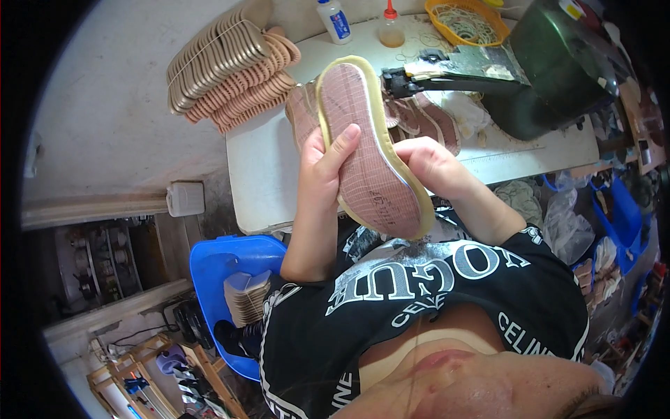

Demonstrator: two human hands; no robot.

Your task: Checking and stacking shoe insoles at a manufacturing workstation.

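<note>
Shoe insole (370, 146) held up over the near edge of the white counter (265, 167), long axis running from far-left to near-right. Left hand (328, 164) clasps its left edge, thumb pressed flat on the pinkish, line-marked face; right hand (429, 164) grips the right edge, fingers apparently curled behind. A pale yellow rim borders the insole. Stacked insoles (230, 66) lie far left.

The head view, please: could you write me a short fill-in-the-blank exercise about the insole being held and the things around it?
1. Both hands hold one insole with a ____ rim.
2. The left hand lays its ____ across the insole's face.
3. The stack of insoles lies on the ____ table.
4. The crate under the table is ____.

Missing words: yellow; thumb; white; blue
</note>
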